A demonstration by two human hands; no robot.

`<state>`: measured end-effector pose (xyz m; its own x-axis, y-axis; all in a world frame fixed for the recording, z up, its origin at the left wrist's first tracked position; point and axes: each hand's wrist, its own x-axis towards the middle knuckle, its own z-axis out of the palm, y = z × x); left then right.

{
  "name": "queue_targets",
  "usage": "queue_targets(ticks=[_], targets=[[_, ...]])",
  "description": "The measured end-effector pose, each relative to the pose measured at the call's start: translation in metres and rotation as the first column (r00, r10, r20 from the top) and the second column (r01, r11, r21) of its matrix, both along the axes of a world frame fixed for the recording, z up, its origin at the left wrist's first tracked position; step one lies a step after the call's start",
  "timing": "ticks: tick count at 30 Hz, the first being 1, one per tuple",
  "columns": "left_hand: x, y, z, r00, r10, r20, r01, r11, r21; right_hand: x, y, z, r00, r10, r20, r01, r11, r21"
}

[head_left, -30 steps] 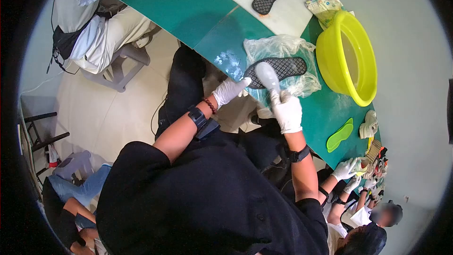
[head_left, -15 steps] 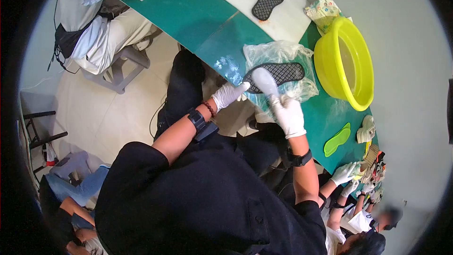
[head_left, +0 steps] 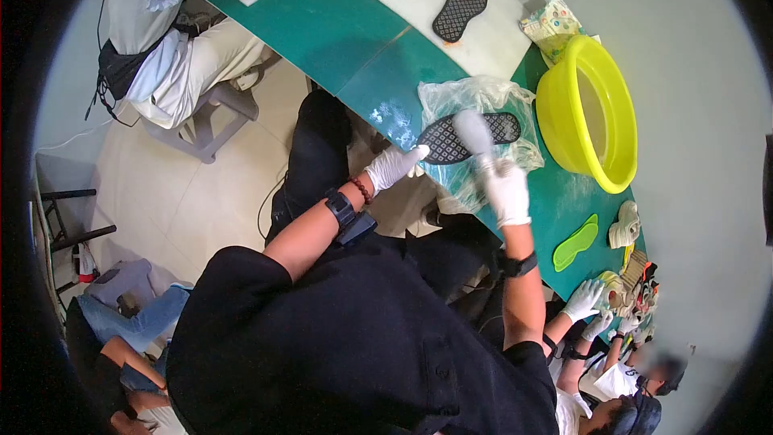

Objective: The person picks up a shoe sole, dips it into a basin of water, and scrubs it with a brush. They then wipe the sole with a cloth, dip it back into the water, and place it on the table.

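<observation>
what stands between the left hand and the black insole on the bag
Nothing visible: the left hand touches the black insole at its near end. The right hand holds a white tool over its middle.

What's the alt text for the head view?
A seated person's gloved right hand holds a blurred white tool over a black mesh insole that the gloved left hand holds by its end, on clear plastic on a green table. A yellow basin stands beside it.

The person wears a black short-sleeved shirt [head_left: 346,338] and black trousers [head_left: 318,145]. White gloves cover the left hand [head_left: 392,167] and right hand [head_left: 507,192]. A red bead bracelet [head_left: 359,190] and a black forearm strap [head_left: 340,206] sit on the left arm, a black wristband [head_left: 515,264] on the right.
</observation>
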<state>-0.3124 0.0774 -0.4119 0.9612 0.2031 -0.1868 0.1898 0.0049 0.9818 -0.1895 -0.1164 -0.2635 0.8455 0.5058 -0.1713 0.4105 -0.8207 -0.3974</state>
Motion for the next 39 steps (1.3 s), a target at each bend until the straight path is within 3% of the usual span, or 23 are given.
queue_targets(ticks=[2,3,6,7,8,10,11,14,19,22,23,24,26,32,35,37,39], targets=[[0.003,0.001,-0.030,0.999,-0.032,0.039,0.023,0.978,0.210,-0.034,0.013,-0.007,0.984,0.170,-0.044,-0.170,0.985,0.006],[0.001,0.000,-0.023,0.998,-0.033,0.047,0.024,0.981,0.194,-0.046,0.017,-0.007,0.969,0.228,-0.096,-0.228,0.974,0.019],[-0.003,-0.002,-0.004,1.000,-0.010,0.015,0.008,0.994,0.112,-0.047,0.015,-0.012,0.914,0.068,-0.401,-0.010,0.989,0.146],[-0.004,-0.001,-0.003,0.999,0.018,-0.034,-0.015,0.998,0.062,-0.043,0.016,-0.011,0.905,0.037,-0.424,0.012,0.994,0.112],[0.000,-0.006,-0.008,0.993,0.075,0.095,-0.076,0.997,0.000,-0.037,0.014,-0.009,0.896,0.005,-0.445,0.033,0.997,0.077],[0.000,-0.006,-0.014,0.983,0.059,0.174,-0.077,0.993,0.095,-0.036,0.019,0.007,0.833,-0.114,-0.541,0.119,0.993,-0.026],[0.000,-0.006,-0.017,0.976,0.050,0.214,-0.081,0.987,0.141,-0.037,0.018,0.006,0.836,-0.104,-0.539,0.117,0.993,-0.010],[-0.001,-0.002,-0.009,0.994,-0.009,0.105,-0.007,0.988,0.154,-0.040,0.015,-0.002,0.869,-0.043,-0.492,0.077,0.996,0.049],[0.003,-0.013,-0.009,0.959,0.179,0.217,-0.176,0.984,-0.035,-0.044,0.012,-0.010,0.947,0.012,-0.322,0.037,0.989,0.146],[0.001,-0.009,-0.004,0.988,0.120,0.096,-0.123,0.992,0.024,-0.012,0.003,-0.022,0.999,0.019,-0.044,-0.019,1.000,0.000],[-0.001,-0.010,-0.003,0.996,0.079,0.031,-0.081,0.995,0.057,0.006,0.000,-0.016,0.997,-0.076,0.027,0.075,0.997,0.012],[-0.003,-0.013,0.001,0.996,0.080,-0.026,-0.081,0.995,-0.052,0.027,-0.008,-0.017,0.973,-0.227,-0.032,0.229,0.973,0.037],[0.000,-0.008,0.010,0.988,0.088,-0.126,-0.118,0.960,-0.255,0.054,-0.021,-0.027,0.971,-0.235,0.041,0.234,0.972,0.037],[0.002,-0.006,0.001,0.995,0.099,-0.027,-0.102,0.987,-0.124,-0.001,-0.001,-0.007,1.000,-0.019,0.006,0.019,0.999,0.033],[0.000,-0.012,-0.001,0.967,0.173,0.187,-0.186,0.981,0.053,-0.045,0.015,0.004,0.989,0.113,-0.092,-0.113,0.994,0.002],[-0.002,-0.013,0.003,0.962,0.149,0.231,-0.183,0.974,0.132,-0.054,0.020,0.006,0.979,0.058,-0.197,-0.051,0.998,0.038],[-0.003,-0.010,0.006,0.989,0.075,0.125,-0.091,0.988,0.127,-0.050,0.018,-0.005,0.963,0.025,-0.269,-0.003,0.997,0.081]])
